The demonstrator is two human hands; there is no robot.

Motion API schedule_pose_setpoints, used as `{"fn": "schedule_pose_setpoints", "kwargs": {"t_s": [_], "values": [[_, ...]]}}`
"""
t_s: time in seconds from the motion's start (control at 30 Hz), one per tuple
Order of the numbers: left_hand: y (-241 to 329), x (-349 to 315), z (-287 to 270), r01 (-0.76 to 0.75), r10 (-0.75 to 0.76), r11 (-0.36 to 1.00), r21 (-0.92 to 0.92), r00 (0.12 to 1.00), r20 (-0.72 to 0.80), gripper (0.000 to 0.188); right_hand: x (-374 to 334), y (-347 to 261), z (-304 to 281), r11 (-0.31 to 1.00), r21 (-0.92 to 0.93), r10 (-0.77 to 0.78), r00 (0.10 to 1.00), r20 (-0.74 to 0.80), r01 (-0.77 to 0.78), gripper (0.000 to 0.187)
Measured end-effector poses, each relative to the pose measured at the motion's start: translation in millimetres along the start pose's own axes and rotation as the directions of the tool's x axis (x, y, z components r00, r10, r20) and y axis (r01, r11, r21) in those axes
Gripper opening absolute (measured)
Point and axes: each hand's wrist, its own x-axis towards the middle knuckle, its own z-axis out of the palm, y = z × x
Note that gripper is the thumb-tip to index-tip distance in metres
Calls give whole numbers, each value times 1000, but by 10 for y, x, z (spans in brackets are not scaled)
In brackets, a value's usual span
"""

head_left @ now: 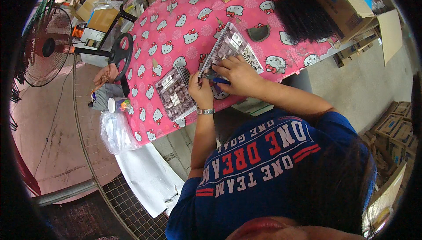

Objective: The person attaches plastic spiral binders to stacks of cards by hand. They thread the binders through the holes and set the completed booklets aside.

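W/ R hand (238, 75) (head view), gripping blue-handled tool (222, 81), prob. pliers, at lower end of coil (214, 49) on spiral notebook (233, 48); w/ L hand (200, 94), pinching same corner, fingertips partly hidden. Notebook on pink surface (187, 48), R of notebook stack (174, 94). Could nip L hand or bend coil via tool slip; might rip binding by overtugging.

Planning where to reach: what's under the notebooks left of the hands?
The notebooks lie on a pink patterned tablecloth, which shows around them; the cloth directly beneath is covered and can't be seen.
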Motion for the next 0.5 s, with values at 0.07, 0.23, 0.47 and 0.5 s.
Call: {"fn": "schedule_pose_setpoints", "kwargs": {"t_s": [0.07,0.23,0.47,0.5], "values": [[32,2,1,-4,4,1000,-20,1000,6,26,-11,9,7,1000,-4,-12,1000,1,12,47],[60,21,4,-26,27,999,22,999,-20,18,-21,52,94,864,409,221,950,219,-295,30],[324,196,-246,77,-73,991,-113,997,40,20,-231,120,-55,622,702,205,938,281,-347,37],[338,291,-410,54,-56,991,-119,998,-11,20,-288,193,-203,707,630,148,938,313,-322,44]]}}
